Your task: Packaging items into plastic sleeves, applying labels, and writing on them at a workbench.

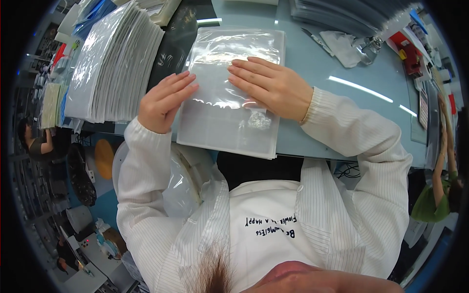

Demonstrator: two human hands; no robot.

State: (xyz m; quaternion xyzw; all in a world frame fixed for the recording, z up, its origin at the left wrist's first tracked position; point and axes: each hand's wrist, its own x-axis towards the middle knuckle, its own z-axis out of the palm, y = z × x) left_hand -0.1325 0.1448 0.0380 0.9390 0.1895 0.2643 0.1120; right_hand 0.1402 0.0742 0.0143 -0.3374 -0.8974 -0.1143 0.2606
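Both unclenched and gripping nothing, our left hand [163, 101] at nine o'clock and right hand [278, 88] at three meet the stack of glossy sheets [215, 129] by the six-o'clock edge of the surface [325, 132], where uneven pushing could make it slip off.

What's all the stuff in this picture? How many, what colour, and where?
Bag pile: one, clear-whitish, desk centre
Clear wad: one, colourless, pile's lower right
Tall stack: one, whitish, left
Grey stack: one, grey, top right
Slim tool: one, silvery, right of pile
Bottle: one, clear, upper right
Desk: one, blue-green, beneath
Co-workers: at least two, green and dark tops, right and left edges
Rim clutter: too small to count
Left grip: one, bare, pile's left edge
Right grip: one, bare, pile's right side
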